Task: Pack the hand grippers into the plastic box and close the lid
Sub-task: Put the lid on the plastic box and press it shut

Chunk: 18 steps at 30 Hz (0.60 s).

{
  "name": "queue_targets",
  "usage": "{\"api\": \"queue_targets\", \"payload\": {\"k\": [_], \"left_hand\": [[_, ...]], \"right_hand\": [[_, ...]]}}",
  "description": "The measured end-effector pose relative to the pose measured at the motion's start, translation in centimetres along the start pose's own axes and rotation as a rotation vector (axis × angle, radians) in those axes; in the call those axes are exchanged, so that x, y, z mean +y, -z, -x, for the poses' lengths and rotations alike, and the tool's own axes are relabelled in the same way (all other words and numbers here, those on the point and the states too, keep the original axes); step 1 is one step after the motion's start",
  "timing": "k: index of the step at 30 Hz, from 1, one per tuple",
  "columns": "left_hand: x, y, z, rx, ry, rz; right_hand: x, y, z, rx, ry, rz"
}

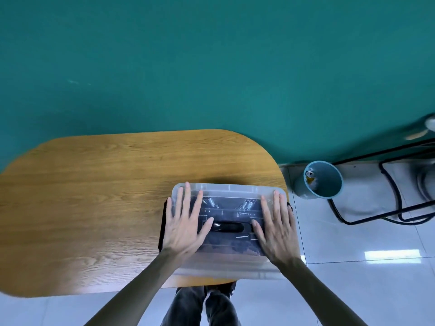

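A clear plastic box (226, 264) stands at the right end of the wooden table, with its transparent lid (229, 191) lying on top. Through the lid I see black hand grippers (229, 225) with metal springs inside. My left hand (186, 222) lies flat on the lid's left half, fingers spread. My right hand (276, 228) lies flat on the right half, also spread. Black side latches (163, 224) show at the box's left and right ends.
The wooden table (94, 196) has rounded corners, and the box sits close to its right and near edges. To the right, a grey bin (322, 182) holding a can stands on the tiled floor. A black metal frame (376, 208) is beyond it.
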State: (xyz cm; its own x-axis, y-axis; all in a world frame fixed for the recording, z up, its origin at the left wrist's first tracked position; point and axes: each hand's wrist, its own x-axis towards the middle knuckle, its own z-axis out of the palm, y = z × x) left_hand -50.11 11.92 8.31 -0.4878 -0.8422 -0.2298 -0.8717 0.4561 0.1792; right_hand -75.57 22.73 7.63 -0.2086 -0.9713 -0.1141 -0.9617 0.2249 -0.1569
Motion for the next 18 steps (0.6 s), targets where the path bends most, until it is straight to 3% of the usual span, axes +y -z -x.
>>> {"api": "queue_targets", "payload": {"k": [6,12,18], "left_hand": [[-1.8,-1.2,4.2,-0.007,0.173,0.179],[-1.6,-1.0,4.7,0.021,0.183,0.317],[-1.7,-0.6,4.8,0.044,0.225,0.422]], "right_hand": [[0.5,-0.2,3.4,-0.032,-0.076,0.002],[0.3,0.2,3.9,-0.051,-0.229,-0.273],[0.5,0.7,3.9,-0.051,-0.229,-0.447]]}}
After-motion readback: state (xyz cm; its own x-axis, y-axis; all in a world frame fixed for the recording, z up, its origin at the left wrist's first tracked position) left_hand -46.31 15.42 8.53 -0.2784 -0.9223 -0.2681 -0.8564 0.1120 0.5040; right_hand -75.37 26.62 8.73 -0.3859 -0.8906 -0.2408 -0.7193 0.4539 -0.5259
